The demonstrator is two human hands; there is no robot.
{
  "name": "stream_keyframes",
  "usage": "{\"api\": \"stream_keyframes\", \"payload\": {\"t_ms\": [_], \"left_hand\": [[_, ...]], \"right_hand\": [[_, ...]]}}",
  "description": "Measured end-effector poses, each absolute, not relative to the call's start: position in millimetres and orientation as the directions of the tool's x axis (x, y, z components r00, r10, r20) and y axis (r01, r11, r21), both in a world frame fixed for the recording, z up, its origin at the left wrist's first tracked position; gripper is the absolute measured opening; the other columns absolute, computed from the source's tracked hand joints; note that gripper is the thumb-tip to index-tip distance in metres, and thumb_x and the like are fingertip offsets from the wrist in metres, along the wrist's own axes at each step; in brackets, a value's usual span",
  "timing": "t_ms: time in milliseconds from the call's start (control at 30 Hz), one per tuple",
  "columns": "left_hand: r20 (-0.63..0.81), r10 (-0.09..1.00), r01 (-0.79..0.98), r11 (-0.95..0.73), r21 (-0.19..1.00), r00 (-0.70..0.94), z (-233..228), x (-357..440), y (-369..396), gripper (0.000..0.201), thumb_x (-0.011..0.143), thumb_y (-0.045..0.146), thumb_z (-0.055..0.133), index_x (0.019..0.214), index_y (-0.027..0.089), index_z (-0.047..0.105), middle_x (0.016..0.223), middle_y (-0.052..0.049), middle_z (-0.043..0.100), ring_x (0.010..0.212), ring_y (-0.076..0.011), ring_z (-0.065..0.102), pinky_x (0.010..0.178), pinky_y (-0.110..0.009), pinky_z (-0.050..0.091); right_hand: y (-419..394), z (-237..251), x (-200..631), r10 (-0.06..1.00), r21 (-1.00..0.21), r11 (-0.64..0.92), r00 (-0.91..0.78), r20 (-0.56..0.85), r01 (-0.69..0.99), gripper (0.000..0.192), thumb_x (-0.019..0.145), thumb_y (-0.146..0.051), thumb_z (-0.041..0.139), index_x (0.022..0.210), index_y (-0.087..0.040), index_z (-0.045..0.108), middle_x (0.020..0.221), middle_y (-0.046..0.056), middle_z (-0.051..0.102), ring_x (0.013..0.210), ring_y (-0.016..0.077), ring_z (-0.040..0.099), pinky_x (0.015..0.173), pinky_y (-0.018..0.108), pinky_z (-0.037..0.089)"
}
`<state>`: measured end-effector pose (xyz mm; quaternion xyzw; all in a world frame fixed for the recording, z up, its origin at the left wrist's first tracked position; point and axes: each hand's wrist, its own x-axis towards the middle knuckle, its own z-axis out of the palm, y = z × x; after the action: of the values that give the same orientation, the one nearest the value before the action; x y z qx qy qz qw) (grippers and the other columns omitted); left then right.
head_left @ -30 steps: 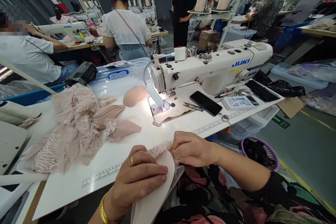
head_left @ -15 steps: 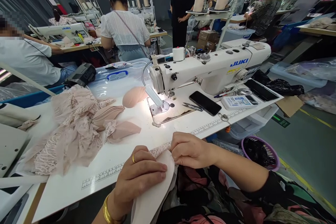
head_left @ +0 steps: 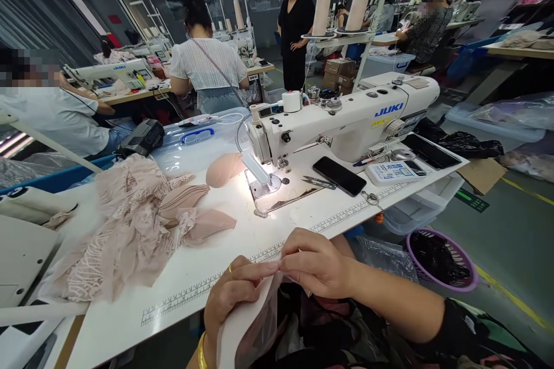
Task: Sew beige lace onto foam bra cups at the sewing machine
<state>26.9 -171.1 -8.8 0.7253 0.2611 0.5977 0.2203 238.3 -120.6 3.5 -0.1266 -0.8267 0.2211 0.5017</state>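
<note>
My left hand (head_left: pixel 236 288) gripped a pale fabric piece (head_left: pixel 243 326) on my side of the white table (head_left: pixel 208 258), by its near edge, while my right hand (head_left: pixel 315 262) pinched the piece's upper end.

Off-white cloth (head_left: pixel 243 318), dusty-pink lace pile (head_left: pixel 130 230) (paler branching pattern) — white sewing machine (head_left: pixel 346 124), blue-lettered

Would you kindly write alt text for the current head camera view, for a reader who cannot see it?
A left hand and a right hand pinch a pale fabric piece in front of a white table. On it are a white JUKI sewing machine, a heap of pinkish lace fabric on the left and a black phone; several people are beyond.
</note>
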Motion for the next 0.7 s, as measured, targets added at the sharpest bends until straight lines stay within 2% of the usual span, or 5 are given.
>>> {"api": "stream_keyframes", "payload": {"t_ms": [100,167,267,467,700], "left_hand": [[0.694,0.715,0.01,-0.697,0.717,0.088,-3,39,-176,0.032,0.085,0.002,0.072,0.088,0.023,0.048,0.092,-0.001,0.075,0.07,-0.0142,0.063,0.06,-0.027,0.055],[0.662,0.743,0.073,-0.669,0.74,0.1,3,40,-178,0.029,0.085,0.004,0.072,0.086,0.022,0.049,0.087,0.001,0.069,0.07,-0.0137,0.064,0.059,-0.026,0.057],[0.643,0.749,0.266,-0.66,0.703,0.16,5,33,-179,0.024,0.085,0.005,0.072,0.085,0.021,0.055,0.089,0.001,0.064,0.071,-0.0119,0.065,0.058,-0.022,0.058],[0.66,0.728,0.356,-0.676,0.645,0.186,9,19,-177,0.021,0.082,0.007,0.074,0.079,0.02,0.058,0.091,0.0,0.06,0.075,-0.0126,0.065,0.059,-0.023,0.058],[0.665,0.726,0.409,-0.668,0.622,0.174,11,21,-177,0.018,0.083,0.007,0.071,0.083,0.021,0.06,0.095,-0.001,0.062,0.084,-0.0146,0.067,0.069,-0.026,0.061]], "right_hand": [[-120,3,237,0.439,-0.491,0.871,-0.428,0.79,-0.015,0.011,0.102,-0.017,0.057,0.108,-0.02,0.065,0.09,0.007,0.065,0.08,0.0166,0.058,0.07,0.029,0.052],[-119,3,238,0.431,-0.482,0.876,-0.413,0.802,-0.021,0.009,0.103,-0.021,0.058,0.106,-0.019,0.066,0.088,0.007,0.066,0.078,0.0168,0.058,0.069,0.03,0.051],[-118,7,241,0.398,-0.45,0.892,-0.405,0.823,-0.038,0.01,0.103,-0.022,0.057,0.106,-0.019,0.066,0.086,0.007,0.067,0.078,0.0172,0.059,0.07,0.03,0.051],[-119,16,249,0.291,-0.371,0.924,-0.463,0.838,-0.092,0.016,0.103,-0.017,0.052,0.1,-0.019,0.067,0.08,0.007,0.066,0.074,0.0173,0.06,0.067,0.03,0.051],[-115,19,251,0.294,-0.405,0.909,-0.531,0.794,-0.102,0.018,0.106,-0.026,0.053,0.097,-0.018,0.066,0.081,0.007,0.067,0.075,0.0172,0.059,0.069,0.031,0.05]]}}
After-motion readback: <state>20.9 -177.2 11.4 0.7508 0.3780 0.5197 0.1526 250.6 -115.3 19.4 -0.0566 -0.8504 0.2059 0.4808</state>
